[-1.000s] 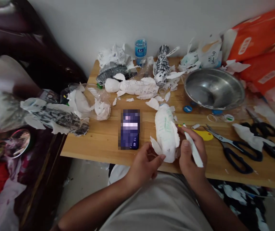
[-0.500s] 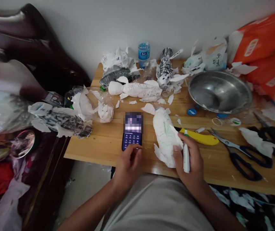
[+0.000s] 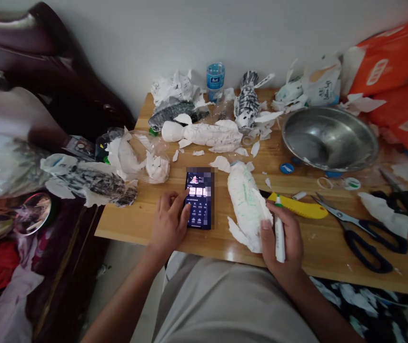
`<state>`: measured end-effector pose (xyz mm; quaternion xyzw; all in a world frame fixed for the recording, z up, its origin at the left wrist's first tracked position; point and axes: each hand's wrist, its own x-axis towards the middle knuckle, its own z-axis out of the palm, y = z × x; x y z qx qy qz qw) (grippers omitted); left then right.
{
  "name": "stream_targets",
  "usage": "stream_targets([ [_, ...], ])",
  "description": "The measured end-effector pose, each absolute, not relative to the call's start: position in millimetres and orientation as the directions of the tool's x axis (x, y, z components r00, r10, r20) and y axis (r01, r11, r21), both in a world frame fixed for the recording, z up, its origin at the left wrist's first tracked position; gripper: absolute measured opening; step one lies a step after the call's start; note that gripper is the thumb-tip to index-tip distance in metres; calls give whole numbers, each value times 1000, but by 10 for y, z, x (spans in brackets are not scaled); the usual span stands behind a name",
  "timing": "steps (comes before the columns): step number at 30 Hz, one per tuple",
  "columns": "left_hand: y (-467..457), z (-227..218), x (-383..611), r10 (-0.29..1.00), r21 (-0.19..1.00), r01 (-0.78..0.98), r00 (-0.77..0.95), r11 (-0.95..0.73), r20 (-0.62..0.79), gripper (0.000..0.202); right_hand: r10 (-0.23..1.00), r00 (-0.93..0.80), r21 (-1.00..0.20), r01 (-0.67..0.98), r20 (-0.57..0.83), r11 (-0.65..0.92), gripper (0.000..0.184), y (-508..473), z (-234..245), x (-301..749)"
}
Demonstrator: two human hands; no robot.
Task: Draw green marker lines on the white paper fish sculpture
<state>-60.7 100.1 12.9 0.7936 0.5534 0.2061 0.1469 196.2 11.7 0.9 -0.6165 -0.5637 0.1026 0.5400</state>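
Note:
My left hand (image 3: 170, 220) is at the left edge of a phone (image 3: 198, 205), fingers loosely apart, its index fingertip at the lit screen. The phone lies flat on the wooden table, part of it blurred out. In my right hand (image 3: 285, 238) is a white marker (image 3: 279, 233) with a green end pointing away from me. That hand's thumb rests against a white paper-covered fish shape (image 3: 245, 205) with green lines drawn on it. A yellow utility knife (image 3: 302, 206) lies just beyond the right hand.
Scissors (image 3: 355, 224) and a metal bowl (image 3: 330, 138) are at the right. More paper-wrapped shapes, a white one (image 3: 213, 133) and a black-streaked one (image 3: 89, 178), lie at the back and left. A blue-labelled bottle (image 3: 215, 81) stands by the wall. The table's front edge (image 3: 135, 240) is close to me.
My left hand has moved left from the phone's lower end to its left side, a finger now at the screen. The screen's content differs. My right hand still grips the marker.

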Motion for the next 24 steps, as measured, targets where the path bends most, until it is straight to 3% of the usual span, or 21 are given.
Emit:
stream_targets([
  [8, 1121, 163, -595, 913, 562, 723, 355, -403, 198, 39, 802, 372, -787, 587, 468, 188, 38, 112, -18, 1974],
  [12, 1127, 124, -577, 933, 626, 694, 228, -356, 278, 31, 801, 396, -806, 566, 450, 173, 38, 115, -19, 1968],
  [18, 1140, -35, -575, 986, 763, 624, 110, -167, 126, 49, 804, 387, -806, 563, 452, 183, 37, 124, -15, 1970],
  [24, 1172, -40, -579, 985, 770, 615, 135, -167, 106, 45, 810, 362, -800, 565, 462, 203, 39, 126, -3, 1984],
])
